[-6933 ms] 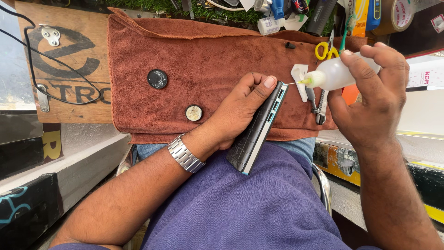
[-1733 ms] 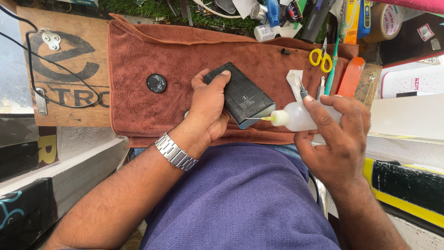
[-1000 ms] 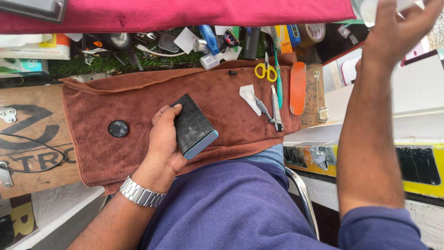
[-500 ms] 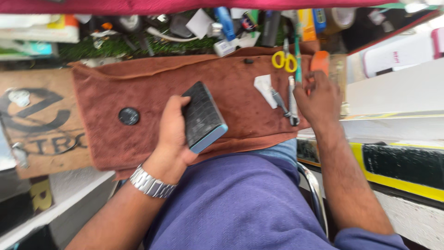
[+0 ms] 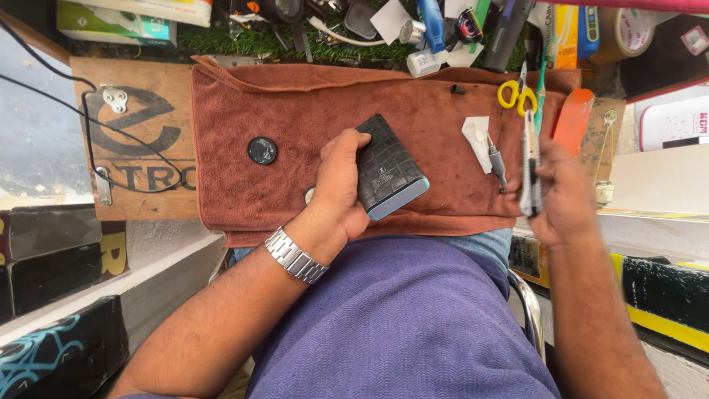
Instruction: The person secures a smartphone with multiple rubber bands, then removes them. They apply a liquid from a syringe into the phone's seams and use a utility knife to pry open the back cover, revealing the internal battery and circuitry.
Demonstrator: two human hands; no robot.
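**Phone in left hand, slim tool in right**

Dark phone [image 5: 388, 174] lies over brown towel [image 5: 295, 125], long axis diagonal, blue bottom edge toward the person. Left hand [image 5: 340, 185] clasps its left edge, wrist bent. Right hand [image 5: 565, 196] grips upright grey tool [image 5: 529, 159], fingers closed.

Green-white box [image 5: 118, 18] top left, lettered wooden sign [image 5: 136, 140] left, yellow box [image 5: 566, 33] top right

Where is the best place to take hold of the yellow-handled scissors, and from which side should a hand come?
Grip the scissors probably at the yellow loops, coming from the towel side on their left; the right hand with its slim tool crowds the other side.
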